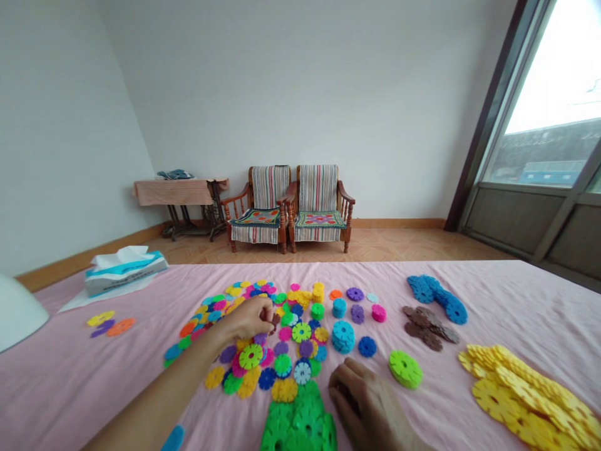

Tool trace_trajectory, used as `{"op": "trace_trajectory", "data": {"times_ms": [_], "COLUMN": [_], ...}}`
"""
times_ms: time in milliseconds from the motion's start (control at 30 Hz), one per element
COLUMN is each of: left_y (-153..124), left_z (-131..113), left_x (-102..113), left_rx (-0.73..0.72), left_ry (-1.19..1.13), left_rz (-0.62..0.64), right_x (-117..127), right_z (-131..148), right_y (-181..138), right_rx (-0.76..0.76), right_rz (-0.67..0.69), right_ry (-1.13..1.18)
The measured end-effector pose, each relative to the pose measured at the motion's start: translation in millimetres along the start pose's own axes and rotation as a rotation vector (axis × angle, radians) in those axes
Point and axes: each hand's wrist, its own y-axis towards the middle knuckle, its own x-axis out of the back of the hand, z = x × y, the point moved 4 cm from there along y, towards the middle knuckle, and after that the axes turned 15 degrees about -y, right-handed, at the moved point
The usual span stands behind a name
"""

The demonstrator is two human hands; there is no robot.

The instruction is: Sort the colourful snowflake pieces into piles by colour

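Observation:
My left hand point(251, 318) reaches into a spread of mixed-colour plastic snowflake discs point(282, 326) on the pink tablecloth point(70, 376); its fingers are pinched on a small brown disc point(275, 320). My right hand point(370, 407) rests knuckles-up on the cloth near the front edge, fingers curled under, beside a pile of green discs point(298, 423). Whether it holds anything is hidden. A small stack of green discs point(405, 368) lies just to its right.
Sorted piles lie to the right: blue discs point(436, 295), brown discs point(429, 329) and yellow discs point(526, 394). A tissue pack point(124, 269) and three loose discs point(110, 324) lie at the left. Two wooden armchairs point(288, 210) stand by the far wall.

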Motion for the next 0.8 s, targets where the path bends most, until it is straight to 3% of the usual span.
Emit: {"op": "trace_trajectory", "data": {"times_ms": [167,400,800], "left_y": [7.9,14.8,1.2], "left_z": [5.1,-0.5,-19.5], "left_x": [12.7,-0.7,-0.2], "left_rx": [0.014,0.029,-0.109], "left_ry": [-0.040,-0.017,0.007], "left_rz": [-0.058,-0.054,-0.215], "right_x": [2.2,-1.5,1.3], "right_z": [0.9,-1.0,0.6], "right_y": [0.6,-1.5,-0.9], "right_rx": [0.006,0.001,0.001], "right_rz": [-0.010,-0.041,-0.019], "right_ry": [0.006,0.006,0.013]}}
